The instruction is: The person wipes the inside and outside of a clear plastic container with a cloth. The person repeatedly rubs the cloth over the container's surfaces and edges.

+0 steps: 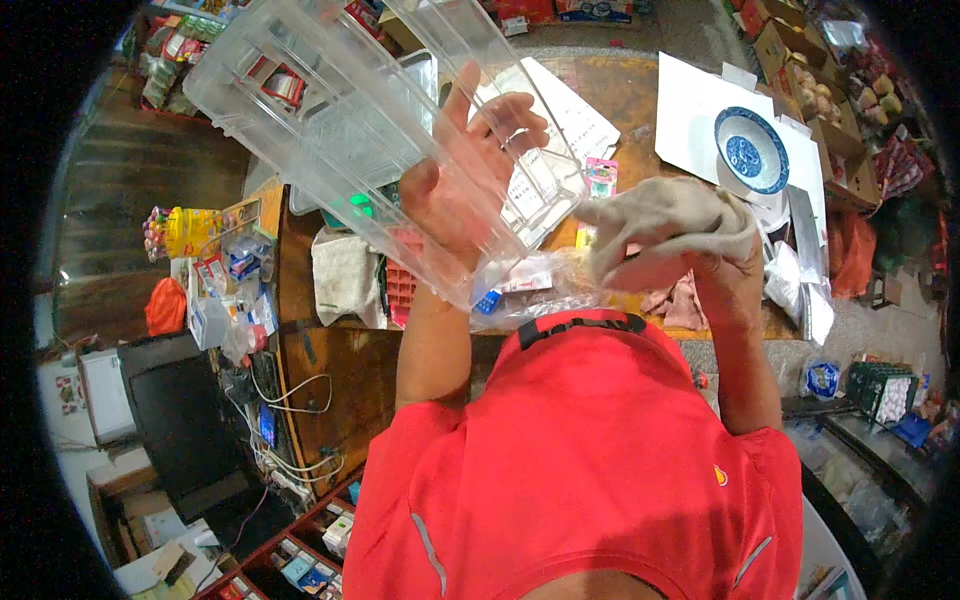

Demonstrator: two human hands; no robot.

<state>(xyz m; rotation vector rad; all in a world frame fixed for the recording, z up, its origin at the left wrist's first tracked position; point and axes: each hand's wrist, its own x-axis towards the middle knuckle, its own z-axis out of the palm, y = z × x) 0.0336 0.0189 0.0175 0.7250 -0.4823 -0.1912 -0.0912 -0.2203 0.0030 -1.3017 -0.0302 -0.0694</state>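
A clear plastic rack or tray with long compartments (322, 142) is held up over the table, tilted, at the upper left. My left hand (469, 165) supports it; the palm and spread fingers show through the clear plastic, with a ring on one finger. A greyish-beige cloth (667, 217) is bunched over the fingers of my right hand (712, 277), just right of the rack and apart from it. The cloth hides most of the right fingers.
On the wooden table (626, 86) lie printed papers, a white board (686, 112) with a blue-and-white bowl (752, 150), plastic bags and a pinkish cloth (679, 304). Another light cloth (346, 277) hangs over the near edge beside a red basket (400, 274). A yellow candy tub (193, 232) stands left.
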